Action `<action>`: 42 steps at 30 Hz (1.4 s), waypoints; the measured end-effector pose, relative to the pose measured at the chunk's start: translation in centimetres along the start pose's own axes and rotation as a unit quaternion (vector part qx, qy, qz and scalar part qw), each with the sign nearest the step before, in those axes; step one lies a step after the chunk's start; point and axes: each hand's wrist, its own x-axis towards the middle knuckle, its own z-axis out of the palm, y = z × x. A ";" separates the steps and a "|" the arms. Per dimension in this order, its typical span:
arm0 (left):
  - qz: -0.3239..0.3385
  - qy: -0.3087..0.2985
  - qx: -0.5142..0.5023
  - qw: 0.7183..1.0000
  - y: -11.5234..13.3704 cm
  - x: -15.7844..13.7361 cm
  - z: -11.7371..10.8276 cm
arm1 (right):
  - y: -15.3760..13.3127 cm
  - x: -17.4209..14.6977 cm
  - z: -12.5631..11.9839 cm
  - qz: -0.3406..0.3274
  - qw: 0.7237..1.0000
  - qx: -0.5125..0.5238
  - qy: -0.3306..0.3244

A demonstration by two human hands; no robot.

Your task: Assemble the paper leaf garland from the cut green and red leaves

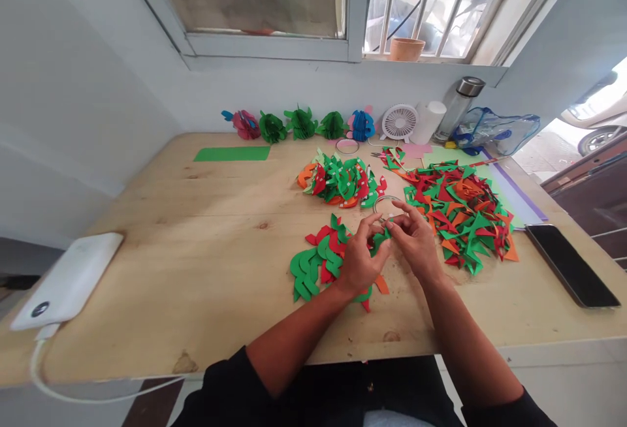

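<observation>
My left hand (363, 254) and my right hand (413, 239) meet over the table, both closed around a small green paper cutout (381, 237). Its lower part is hidden by my fingers. Just beyond the fingertips lies a roll of clear tape (386, 203). Beneath and left of my left hand spreads a loose pile of green, red and orange curved paper pieces (313, 264). Farther back sits a heap of similar pieces with small white squares on them (345, 182). A larger heap of pointed paper scraps (465, 205) lies right of my right hand.
Folded paper figures (301, 123) line the wall beside a small white fan (399, 122) and a glass bottle (453, 113). A green paper strip (232, 154) lies back left. A white power bank (68, 280) with a cable is at left, a phone (571, 264) at right.
</observation>
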 end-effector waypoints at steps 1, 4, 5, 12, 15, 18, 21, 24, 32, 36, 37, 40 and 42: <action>-0.012 -0.001 -0.021 1.000 0.0 0.0 0.0 | -0.1 0.0 0.0 -0.001 1.000 0.001 0.000; -0.050 -0.003 -0.085 0.995 0.0 0.2 0.1 | -0.2 0.0 0.0 0.002 1.000 0.002 -0.001; -0.062 -0.001 -0.105 0.993 -0.1 0.3 0.1 | -0.3 0.0 0.0 0.005 1.000 0.005 0.004; -0.142 0.059 -0.210 0.966 -0.6 0.8 0.1 | -0.7 -0.2 0.0 0.023 0.998 0.058 0.033; -0.147 0.052 -0.224 0.962 -0.6 0.9 0.2 | -0.4 -0.2 0.1 0.008 0.999 0.045 0.021; -0.144 0.031 -0.240 0.960 -0.5 0.9 0.3 | 0.0 -0.2 0.2 -0.004 1.000 0.018 0.007; -0.148 0.017 -0.255 0.956 -0.5 0.8 0.4 | 0.1 -0.2 0.3 -0.002 1.000 0.003 0.004; -0.148 0.020 -0.252 0.956 -0.6 0.9 0.3 | -0.2 -0.3 0.4 0.001 1.000 0.006 0.006; -0.143 0.069 -0.221 0.962 -0.7 1.2 0.1 | -0.2 -0.3 0.4 -0.019 0.999 -0.039 -0.010; -0.135 0.066 -0.228 0.962 -0.7 1.3 0.1 | 0.0 -0.2 0.3 -0.017 0.999 -0.041 -0.016; -0.135 0.066 -0.229 0.962 -0.7 1.3 0.1 | 0.1 -0.2 0.3 -0.016 0.999 -0.039 -0.017; -0.155 0.074 -0.233 0.957 -0.4 1.3 -0.1 | 0.2 -0.2 0.3 -0.016 0.999 -0.035 -0.017; -0.177 0.085 -0.236 0.952 -0.1 1.4 -0.2 | 0.2 -0.2 0.3 -0.014 0.999 -0.034 -0.011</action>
